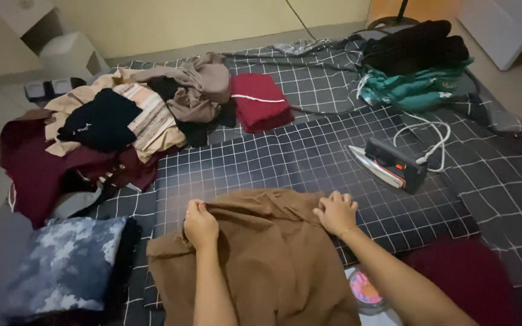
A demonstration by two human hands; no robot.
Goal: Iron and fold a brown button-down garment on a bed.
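A dark checked blanket (309, 154) with thin white lines covers most of the floor and carries almost everything else. On its near part lies the brown garment (267, 259), the biggest single piece of cloth close to the person. Its long axis runs from the person away toward the middle of the blanket, and its far edge, which is bunched into folds, points to the far wall. The near end goes out of the view at the bottom.

At the left there is a big pile of mixed clothes (110, 127), in maroon, beige, black and striped cloth. At the far right stands a stack of folded clothes (415, 69), black on top and teal below. A folded red cloth (260, 101) lies between these two heaps, near the pile. A blue camouflage pillow (67, 265) rests at the near left, just beside the brown garment.

An electric iron (388, 166) lies on its side to the right of the garment, well apart from it, with its white cord (430, 136) curling behind.

The left hand (200, 224) is closed and pinches the far edge of the garment. The right hand (336, 212) is half closed, its fingers grip the same edge further right.
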